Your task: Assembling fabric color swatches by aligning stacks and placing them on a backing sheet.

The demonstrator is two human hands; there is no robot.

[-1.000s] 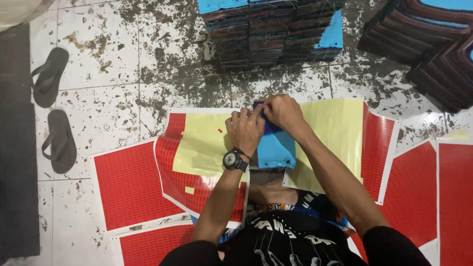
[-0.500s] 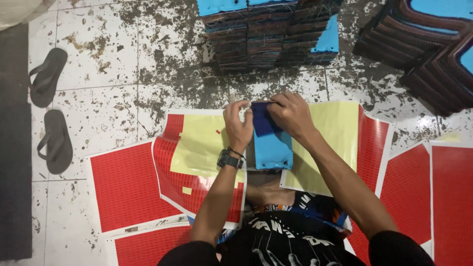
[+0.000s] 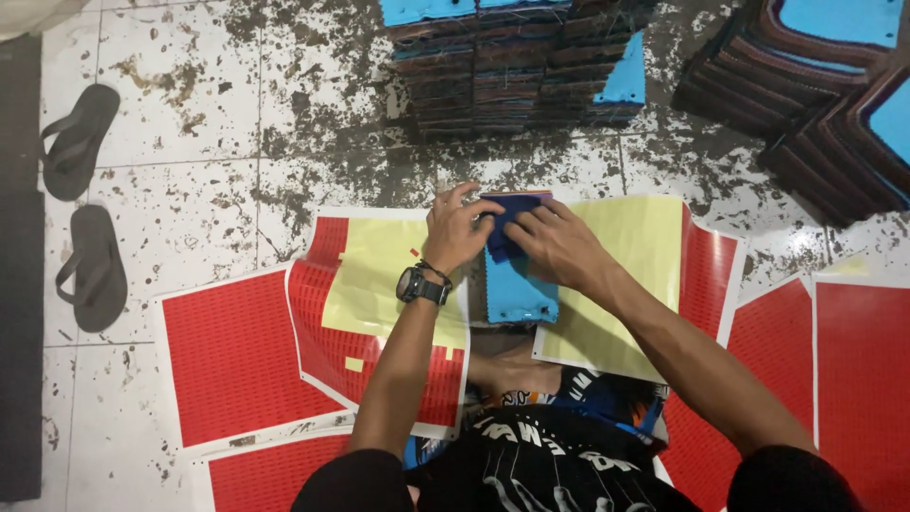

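Note:
A small stack of blue-topped booklets [image 3: 519, 294] lies on the floor in front of me, between two red and yellow sticker sheets. My left hand [image 3: 456, 230], with a black watch on its wrist, and my right hand [image 3: 553, 242] both press on the far end of the top booklet, on a dark blue patch [image 3: 513, 207] there. Their fingertips meet over that patch. The left sticker sheet [image 3: 379, 284] shows yellow backing with a few red stickers left on it. The right sticker sheet [image 3: 635, 256] is mostly yellow with a red strip along its right side.
A tall pile of booklets [image 3: 512, 66] with blue covers stands ahead on the stained tile floor. More dark stacks [image 3: 806, 95] lie at the upper right. Full red sticker sheets [image 3: 227, 356] lie left and right [image 3: 853, 379]. Two dark sandals [image 3: 81, 142] rest at the left.
Both hands slid slightly farther along the booklet to its far end. The view shifted a little.

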